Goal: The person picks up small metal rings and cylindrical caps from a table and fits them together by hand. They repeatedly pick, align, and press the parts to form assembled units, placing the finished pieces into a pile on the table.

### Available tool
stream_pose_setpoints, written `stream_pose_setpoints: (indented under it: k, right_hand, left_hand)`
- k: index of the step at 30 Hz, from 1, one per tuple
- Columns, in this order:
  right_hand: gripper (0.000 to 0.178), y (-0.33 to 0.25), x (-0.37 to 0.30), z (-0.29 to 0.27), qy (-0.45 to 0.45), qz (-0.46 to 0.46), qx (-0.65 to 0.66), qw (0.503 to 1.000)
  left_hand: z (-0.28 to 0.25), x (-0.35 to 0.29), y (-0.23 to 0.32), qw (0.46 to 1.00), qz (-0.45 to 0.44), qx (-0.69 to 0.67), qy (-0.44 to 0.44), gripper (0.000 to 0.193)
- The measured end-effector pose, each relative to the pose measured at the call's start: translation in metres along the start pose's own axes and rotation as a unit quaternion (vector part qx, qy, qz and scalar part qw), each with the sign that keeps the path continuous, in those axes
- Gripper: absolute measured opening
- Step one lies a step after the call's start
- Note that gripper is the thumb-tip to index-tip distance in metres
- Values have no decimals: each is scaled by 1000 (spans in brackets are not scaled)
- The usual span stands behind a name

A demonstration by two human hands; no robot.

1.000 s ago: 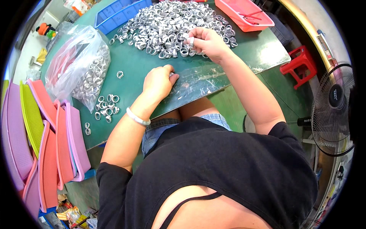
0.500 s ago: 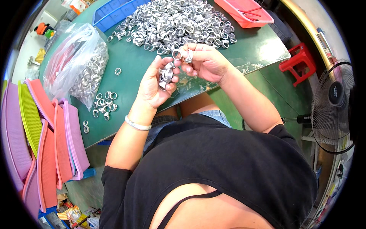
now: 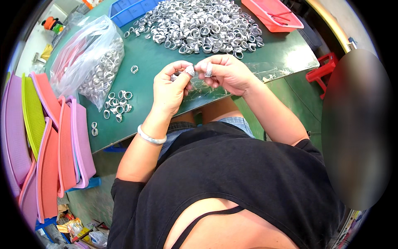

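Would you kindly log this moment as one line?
left hand: holds silvery ring | right hand: close beside, another ring at its fingers | green table: heap of rings, clear bag of rings

Single head-worn fisheye view, facing down, hands (image 3: 167, 92) and tabletop (image 3: 143, 88) close below

And it's two hands at the table (image 3: 141, 137): at least two rings (image 3: 190, 70) in the left hand (image 3: 168, 92), at least one at the right hand (image 3: 230, 75)! One lone ring (image 3: 134, 69) out left, a pair of rings (image 3: 94, 128) nearer, roughly eleven in the overlapping ring cluster (image 3: 120, 109). The far ring heap (image 3: 203, 27)? Beyond counting! One clear plastic bag (image 3: 68, 62), one blue basket (image 3: 128, 13), one coral tray (image 3: 269, 18), one red stool (image 3: 318, 74), one pale bangle (image 3: 151, 137), and at least six colourful baskets (image 3: 66, 145) stacked near left!
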State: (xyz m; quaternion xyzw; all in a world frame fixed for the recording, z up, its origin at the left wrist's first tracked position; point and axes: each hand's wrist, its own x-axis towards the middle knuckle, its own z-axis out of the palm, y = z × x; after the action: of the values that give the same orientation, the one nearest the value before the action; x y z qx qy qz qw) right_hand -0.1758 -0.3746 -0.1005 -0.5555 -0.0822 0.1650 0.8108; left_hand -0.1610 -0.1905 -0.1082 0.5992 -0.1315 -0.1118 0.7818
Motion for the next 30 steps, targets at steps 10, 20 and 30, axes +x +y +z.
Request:
stream_pose_setpoints:
  k: [10, 20, 30]
  right_hand:
    - [36, 6, -4, 11, -26, 31, 137, 990]
    - [39, 6, -9, 22, -10, 24, 43, 999]
    - [34, 9, 16, 73, 122, -213, -537, 807]
  left_hand:
    - [3, -14, -3, 984, 153, 84, 13, 13]
    - [10, -28, 8, 995, -35, -86, 47, 12]
    - [-4, -27, 5, 947, -152, -273, 76, 18]
